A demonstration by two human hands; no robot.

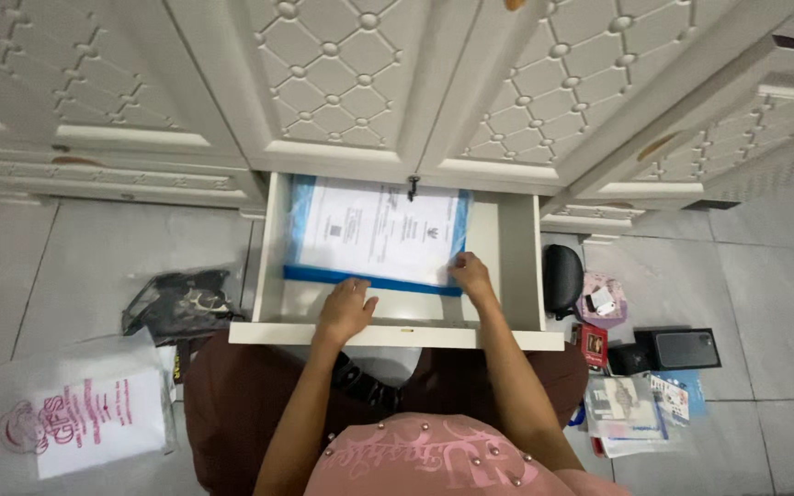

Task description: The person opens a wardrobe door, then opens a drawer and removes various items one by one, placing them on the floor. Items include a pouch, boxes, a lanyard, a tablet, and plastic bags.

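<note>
A white drawer (523, 266) stands pulled out from the bottom of a patterned white wardrobe. Inside lies a blue clear folder (360, 278) with a white printed sheet (379, 230) in it. My right hand (470, 276) rests on the folder's near right corner, fingers curled on its edge. My left hand (345, 310) lies flat on the drawer floor just in front of the folder's blue spine, fingers spread, holding nothing. Both forearms reach over the drawer's front panel from my lap.
On the tiled floor to the left lie a white plastic bag with pink print (85, 418) and a black mesh pouch (181, 301). To the right are a black glasses case (562, 278), a pink pouch (602, 301), a dark phone box (686, 349), a red box (594, 344) and papers (636, 409).
</note>
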